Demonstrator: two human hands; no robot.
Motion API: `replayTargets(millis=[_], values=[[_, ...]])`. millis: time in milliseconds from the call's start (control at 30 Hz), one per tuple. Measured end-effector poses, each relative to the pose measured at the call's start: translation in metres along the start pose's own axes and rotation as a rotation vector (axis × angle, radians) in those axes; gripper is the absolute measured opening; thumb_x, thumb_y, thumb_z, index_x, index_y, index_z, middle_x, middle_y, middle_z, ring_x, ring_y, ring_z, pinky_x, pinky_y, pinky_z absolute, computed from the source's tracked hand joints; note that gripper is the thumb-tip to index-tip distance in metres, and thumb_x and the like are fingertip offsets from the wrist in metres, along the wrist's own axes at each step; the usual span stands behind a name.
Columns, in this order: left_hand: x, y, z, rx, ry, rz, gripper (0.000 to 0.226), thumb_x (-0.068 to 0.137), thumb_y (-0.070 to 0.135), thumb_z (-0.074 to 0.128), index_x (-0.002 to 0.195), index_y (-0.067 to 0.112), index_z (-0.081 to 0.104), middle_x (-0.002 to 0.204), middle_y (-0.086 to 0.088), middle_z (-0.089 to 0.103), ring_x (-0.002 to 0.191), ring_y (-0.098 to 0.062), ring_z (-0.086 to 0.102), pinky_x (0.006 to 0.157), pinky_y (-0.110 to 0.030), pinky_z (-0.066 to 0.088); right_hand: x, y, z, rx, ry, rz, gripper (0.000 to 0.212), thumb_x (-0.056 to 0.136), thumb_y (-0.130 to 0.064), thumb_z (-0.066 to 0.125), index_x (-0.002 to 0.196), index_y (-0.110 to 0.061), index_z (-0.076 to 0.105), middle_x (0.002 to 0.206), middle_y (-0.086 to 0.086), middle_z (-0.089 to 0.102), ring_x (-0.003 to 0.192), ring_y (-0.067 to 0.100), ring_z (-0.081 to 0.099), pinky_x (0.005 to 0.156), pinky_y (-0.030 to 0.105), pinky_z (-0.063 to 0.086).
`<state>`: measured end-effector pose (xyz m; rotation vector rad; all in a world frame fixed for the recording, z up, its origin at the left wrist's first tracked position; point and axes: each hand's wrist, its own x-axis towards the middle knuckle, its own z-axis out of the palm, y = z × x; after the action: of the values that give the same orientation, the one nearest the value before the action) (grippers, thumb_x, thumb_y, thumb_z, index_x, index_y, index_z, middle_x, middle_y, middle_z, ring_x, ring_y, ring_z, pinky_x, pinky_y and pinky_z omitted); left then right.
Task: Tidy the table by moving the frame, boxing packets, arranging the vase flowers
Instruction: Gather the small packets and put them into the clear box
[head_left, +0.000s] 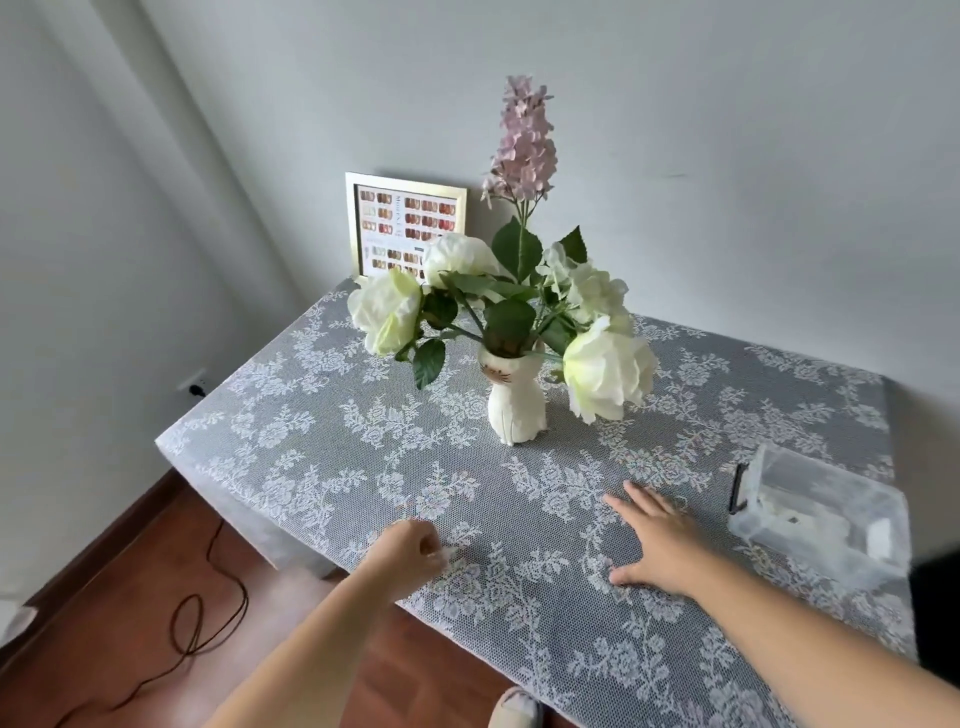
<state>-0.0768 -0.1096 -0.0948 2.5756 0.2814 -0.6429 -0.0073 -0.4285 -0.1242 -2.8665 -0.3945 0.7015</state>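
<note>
A gold-edged frame (406, 223) with a nail-colour chart leans on the wall at the table's back left corner. A white cat-shaped vase (515, 402) stands mid-table, holding white roses (605, 366) and a tall pink flower spike (523, 140). A clear plastic box (818, 506) with white packets inside sits at the right. My left hand (410, 553) is curled near the front edge, pinching something small and white; I cannot tell what. My right hand (657, 540) lies flat on the lace cloth, fingers spread, left of the box.
The table (322, 431) wears a grey lace cloth and stands against a white wall. A black cable (208, 613) trails over the wooden floor at the left, below a wall socket (193, 383). A slippered foot (517, 709) shows at the bottom.
</note>
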Motion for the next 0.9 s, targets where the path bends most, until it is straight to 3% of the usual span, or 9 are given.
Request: replayTargets(millis=[167,333,467,600,733,900], values=[[0.004,0.052,-0.014,-0.039,-0.074,0.143,0.018,0.086,0.018,0.052,0.069,0.025,0.048,0.072,0.008,0.052,0.059,-0.004,0.045,0.051,-0.013,0.041,-0.002,0.001,-0.012,0.036,-0.003,-0.018,0.107,0.062,-0.053,0.07,0.14,-0.044,-0.003,0.149,-0.013,-0.016,0.141,0.018,-0.006,0.11,0.045,-0.001],[0.015,0.125,-0.014,-0.076,-0.103,0.29,0.02,0.079,0.012,0.058,0.066,0.025,0.051,0.072,0.007,0.055,0.06,-0.004,0.048,0.058,-0.012,0.048,-0.018,0.026,-0.049,0.109,0.22,-0.024,0.099,0.066,-0.046,0.071,0.142,-0.042,0.006,0.151,-0.014,-0.005,0.141,0.015,0.002,0.108,0.039,0.002],[0.026,0.179,-0.002,-0.04,-0.097,0.421,0.015,0.075,0.026,0.072,0.072,0.025,0.057,0.073,0.014,0.057,0.064,0.001,0.05,0.055,-0.011,0.04,-0.041,0.064,-0.073,0.125,0.373,0.04,0.095,0.068,-0.046,0.071,0.143,-0.035,0.014,0.154,-0.007,0.007,0.141,0.016,0.01,0.111,0.036,0.007],[0.034,0.23,0.011,-0.119,-0.092,0.503,0.01,0.076,0.027,0.071,0.073,0.022,0.062,0.074,0.012,0.061,0.064,0.001,0.052,0.055,-0.009,0.041,-0.067,0.109,-0.082,0.201,0.348,0.198,0.099,0.068,-0.05,0.072,0.145,-0.029,0.014,0.155,0.001,0.012,0.142,0.021,0.01,0.115,0.044,0.017],[0.04,0.275,0.02,-0.136,-0.091,0.589,0.014,0.087,0.025,0.059,0.079,0.016,0.067,0.067,0.006,0.06,0.049,-0.002,0.043,0.049,-0.014,0.041,-0.089,0.138,-0.077,0.284,0.339,0.331,0.094,0.075,-0.04,0.07,0.146,-0.018,0.013,0.156,0.006,0.006,0.142,0.022,0.006,0.116,0.04,0.012],[0.049,0.316,0.037,-0.118,-0.193,0.621,0.016,0.09,0.024,0.055,0.091,0.017,0.069,0.079,0.003,0.066,0.049,-0.003,0.047,0.043,-0.01,0.039,-0.104,0.153,-0.068,0.385,0.329,0.353,0.087,0.079,-0.031,0.068,0.146,-0.015,0.015,0.155,0.004,0.011,0.142,0.018,0.009,0.114,0.036,0.012]])
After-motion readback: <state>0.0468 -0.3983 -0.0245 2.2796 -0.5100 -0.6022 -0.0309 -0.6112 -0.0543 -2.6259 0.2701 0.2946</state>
